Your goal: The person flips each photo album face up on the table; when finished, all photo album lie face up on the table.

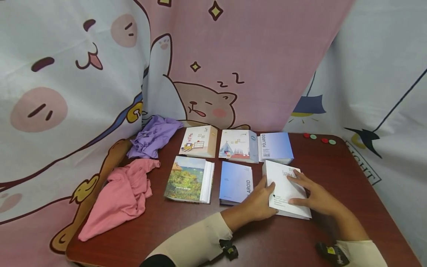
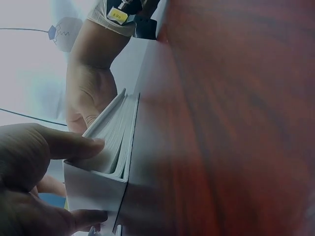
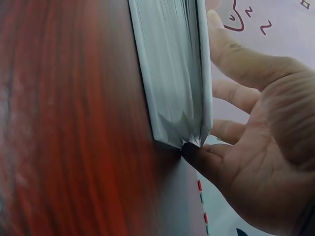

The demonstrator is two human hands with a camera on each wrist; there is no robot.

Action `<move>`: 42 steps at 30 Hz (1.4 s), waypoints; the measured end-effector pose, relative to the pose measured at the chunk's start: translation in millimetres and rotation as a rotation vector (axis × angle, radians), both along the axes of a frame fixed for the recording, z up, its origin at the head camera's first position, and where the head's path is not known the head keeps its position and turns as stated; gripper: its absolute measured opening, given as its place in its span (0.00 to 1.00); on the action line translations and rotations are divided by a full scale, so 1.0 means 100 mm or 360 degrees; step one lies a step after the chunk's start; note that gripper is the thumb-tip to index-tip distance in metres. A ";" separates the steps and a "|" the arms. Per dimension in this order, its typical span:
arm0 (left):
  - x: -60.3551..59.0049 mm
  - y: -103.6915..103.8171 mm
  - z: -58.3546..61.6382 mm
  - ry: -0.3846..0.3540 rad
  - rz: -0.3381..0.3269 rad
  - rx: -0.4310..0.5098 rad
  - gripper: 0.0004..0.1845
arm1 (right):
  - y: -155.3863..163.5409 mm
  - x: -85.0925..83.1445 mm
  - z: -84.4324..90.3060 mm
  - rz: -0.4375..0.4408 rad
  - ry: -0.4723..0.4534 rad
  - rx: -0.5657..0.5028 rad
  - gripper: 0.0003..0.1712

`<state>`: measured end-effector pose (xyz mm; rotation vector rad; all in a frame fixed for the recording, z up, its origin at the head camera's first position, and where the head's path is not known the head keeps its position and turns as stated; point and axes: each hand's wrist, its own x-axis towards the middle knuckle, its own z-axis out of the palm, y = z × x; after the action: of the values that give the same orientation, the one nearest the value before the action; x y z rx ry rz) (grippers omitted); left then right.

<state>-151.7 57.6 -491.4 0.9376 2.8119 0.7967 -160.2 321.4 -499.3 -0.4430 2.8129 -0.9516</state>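
A thick white photo album [image 1: 281, 189] lies on the table at the right, in front of the other albums. My left hand [image 1: 258, 202] grips its spine side. In the left wrist view the thumb [image 2: 86, 147] lies over the page edges and another finger touches the spine. My right hand [image 1: 317, 193] spreads over the cover from the other side, its fingers fairly straight. In the right wrist view one fingertip [image 3: 191, 150] is at the corner of the album's pages [image 3: 167, 64]. Left of this album lies a blue Polaroid album [image 1: 235, 181].
An album with a landscape cover [image 1: 185, 180] lies further left. Behind are two illustrated albums [image 1: 197, 141] [image 1: 235, 142] and another blue Polaroid album [image 1: 278, 144]. Pink cloth [image 1: 123, 193] and purple cloth [image 1: 155, 135] lie at the left. Small red and green discs [image 1: 324, 141] dot the back right.
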 end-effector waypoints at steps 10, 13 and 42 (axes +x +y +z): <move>-0.02 -0.04 -0.02 -0.0018 -0.0025 0.0008 0.54 | -0.04 0.01 0.00 -0.0027 0.0014 0.0064 0.56; -0.02 -0.04 0.00 0.0008 -0.0025 -0.0034 0.54 | -0.06 0.01 0.00 -0.0030 0.0004 0.0070 0.57; -0.41 -0.61 0.38 0.0228 0.0179 -0.0432 0.49 | -0.44 -0.32 0.46 0.0047 0.0027 0.0235 0.53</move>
<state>-192.8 -3.2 -453.3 0.8300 3.0153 0.3538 -192.1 277.4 -453.0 -0.4735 2.8577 -0.7311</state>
